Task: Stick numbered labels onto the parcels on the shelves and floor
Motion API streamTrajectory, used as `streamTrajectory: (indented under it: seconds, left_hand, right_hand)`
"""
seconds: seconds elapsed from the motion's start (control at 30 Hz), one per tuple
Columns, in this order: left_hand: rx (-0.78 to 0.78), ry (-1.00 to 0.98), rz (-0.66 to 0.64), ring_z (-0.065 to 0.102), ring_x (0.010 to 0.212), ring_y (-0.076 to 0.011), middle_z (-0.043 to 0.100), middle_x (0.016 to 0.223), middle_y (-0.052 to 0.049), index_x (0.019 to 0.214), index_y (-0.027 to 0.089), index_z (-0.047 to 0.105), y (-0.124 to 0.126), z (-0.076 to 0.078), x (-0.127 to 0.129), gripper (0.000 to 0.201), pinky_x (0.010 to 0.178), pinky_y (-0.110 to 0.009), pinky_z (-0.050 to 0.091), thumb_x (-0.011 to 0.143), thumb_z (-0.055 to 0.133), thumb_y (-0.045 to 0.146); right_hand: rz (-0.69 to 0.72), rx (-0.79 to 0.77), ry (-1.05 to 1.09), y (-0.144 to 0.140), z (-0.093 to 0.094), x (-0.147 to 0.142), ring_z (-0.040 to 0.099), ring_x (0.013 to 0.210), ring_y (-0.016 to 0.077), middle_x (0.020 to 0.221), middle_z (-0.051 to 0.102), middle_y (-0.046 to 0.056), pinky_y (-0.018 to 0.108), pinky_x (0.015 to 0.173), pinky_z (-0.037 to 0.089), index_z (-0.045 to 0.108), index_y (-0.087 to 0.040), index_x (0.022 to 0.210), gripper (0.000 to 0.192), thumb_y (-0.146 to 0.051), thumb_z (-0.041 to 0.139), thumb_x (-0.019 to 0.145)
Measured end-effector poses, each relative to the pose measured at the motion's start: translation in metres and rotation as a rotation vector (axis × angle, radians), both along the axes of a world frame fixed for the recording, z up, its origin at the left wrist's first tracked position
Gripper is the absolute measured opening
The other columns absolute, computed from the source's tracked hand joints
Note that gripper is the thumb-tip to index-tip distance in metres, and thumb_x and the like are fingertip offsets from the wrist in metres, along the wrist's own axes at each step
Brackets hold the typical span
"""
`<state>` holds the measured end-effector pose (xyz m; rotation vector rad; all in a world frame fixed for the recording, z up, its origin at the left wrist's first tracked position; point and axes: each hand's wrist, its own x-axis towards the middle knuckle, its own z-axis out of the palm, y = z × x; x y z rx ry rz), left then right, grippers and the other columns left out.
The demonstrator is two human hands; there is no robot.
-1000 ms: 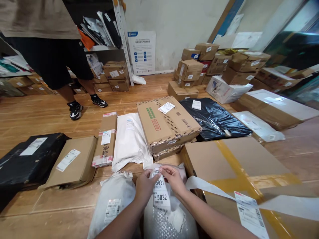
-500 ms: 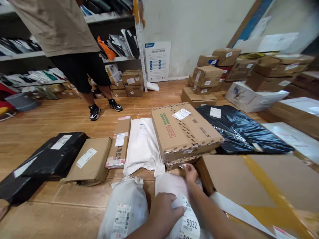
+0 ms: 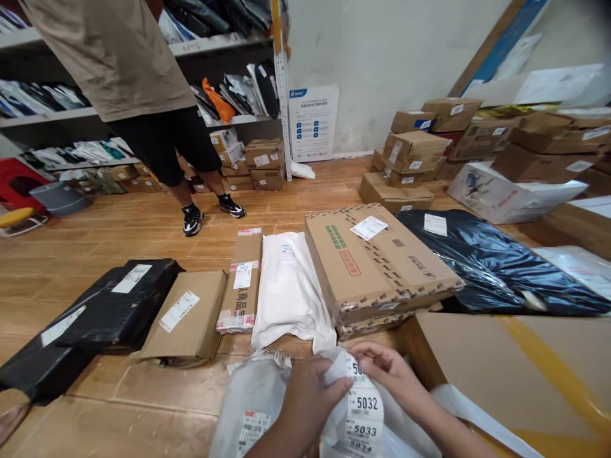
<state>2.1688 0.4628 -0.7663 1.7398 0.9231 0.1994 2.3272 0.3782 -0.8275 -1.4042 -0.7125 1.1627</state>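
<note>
A white strip of printed number labels (image 3: 366, 403), showing 5032 and 5033, hangs in front of me, gripped at its left edge by my left hand (image 3: 312, 395). At the strip's top, the fingers of my right hand (image 3: 386, 369) are pinched together on the upper label. Behind the strip lies a whitish plastic-wrapped parcel, mostly covered by it and my hands. A grey-white bagged parcel (image 3: 258, 388) with a barcode sticker is left of my left wrist. Just beyond my hands are a white bag parcel (image 3: 291, 286) and a large flat carton (image 3: 377, 261) with a shipping label.
A long narrow box (image 3: 241, 283), a brown carton (image 3: 191, 312) and black parcels (image 3: 128, 312) line the floor leftward. At right lie a taped carton (image 3: 477, 356) and a black plastic-wrapped parcel (image 3: 496, 254). A person (image 3: 162, 127) stands by the shelves.
My right hand has come back from near the flat carton's front side, where it held a small white label, to the top of the label strip. The view has shifted slightly left.
</note>
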Motion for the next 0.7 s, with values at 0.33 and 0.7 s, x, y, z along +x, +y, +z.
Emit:
streamTrajectory:
  seconds: [0.33,0.7]
  left_hand:
    - [-0.214,-0.193,0.151,0.035,0.053,-0.0115,0.04,0.053,0.003,0.054,0.017,0.047,0.015,-0.014,0.001,0.031,0.051,-0.024,0.027,0.07,0.052,0.043]
    - [-0.186,-0.107,0.291,0.041,0.052,-0.0129,0.049,0.054,0.001,0.058,0.016,0.051,0.03,-0.026,-0.002,0.039,0.051,-0.025,0.03,0.077,0.04,0.049]
  right_hand:
    - [-0.017,-0.087,0.342,0.032,0.042,-0.021,0.054,0.053,0.0099,0.058,0.065,0.0,0.022,0.053,0.04,0.068,-0.018,0.065,0.027,-0.035,0.083,0.05]
    - [-0.054,-0.104,0.039,0.061,0.036,-0.018,0.055,0.052,0.0106,0.061,0.07,0.002,0.023,0.051,0.042,0.073,-0.017,0.073,0.031,-0.041,0.078,0.054]
